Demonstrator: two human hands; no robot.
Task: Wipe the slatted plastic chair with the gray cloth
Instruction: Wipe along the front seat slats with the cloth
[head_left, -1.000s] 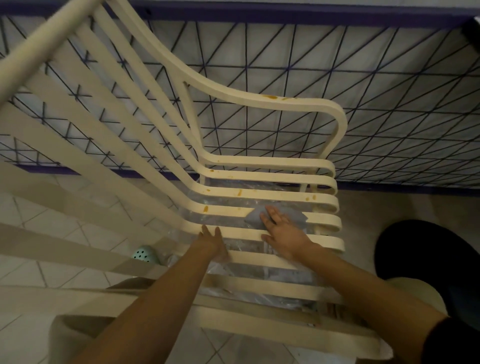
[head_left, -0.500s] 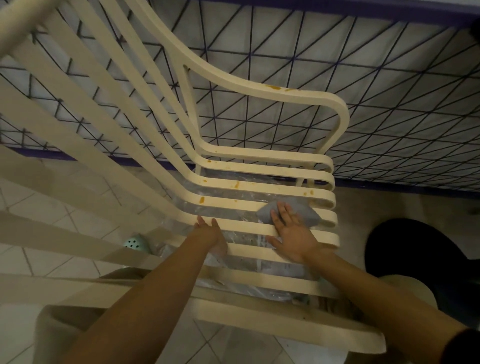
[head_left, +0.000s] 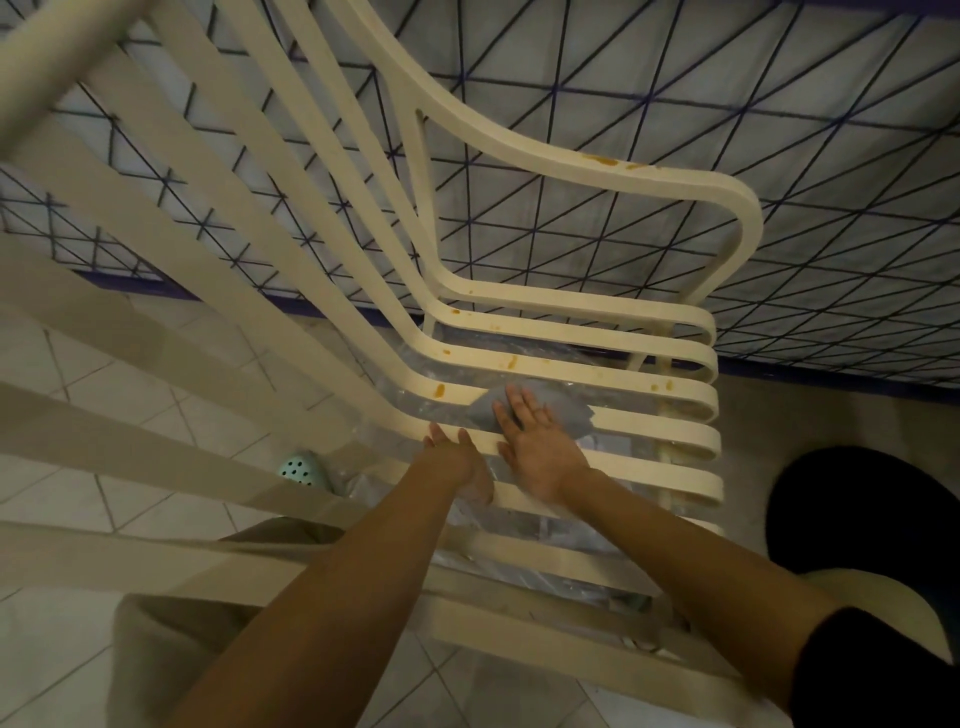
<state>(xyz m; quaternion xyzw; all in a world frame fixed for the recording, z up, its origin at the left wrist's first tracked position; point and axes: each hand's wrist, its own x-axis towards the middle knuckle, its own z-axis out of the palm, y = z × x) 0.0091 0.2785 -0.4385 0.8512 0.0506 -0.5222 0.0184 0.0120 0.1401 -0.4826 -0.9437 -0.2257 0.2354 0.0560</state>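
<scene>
The cream slatted plastic chair (head_left: 649, 332) fills the view, seen from above its backrest. Orange stains dot its seat slats and the right armrest. The gray cloth (head_left: 571, 415) lies on a middle seat slat. My right hand (head_left: 535, 441) lies flat on the cloth with straight fingers and presses it onto the slat. My left hand (head_left: 457, 457) rests on a seat slat just left of the right hand, fingers stretched forward. Part of the cloth is hidden under my right hand.
Clear plastic sheeting (head_left: 519, 525) lies under the seat. A mattress with a dark diamond pattern (head_left: 675, 104) stands behind the chair. A dark round object (head_left: 862, 519) sits on the floor at right. A small teal perforated item (head_left: 301, 470) lies below the left slats.
My right hand and the cloth slid right and then back left along the seat slat. My left hand stayed on its slat.
</scene>
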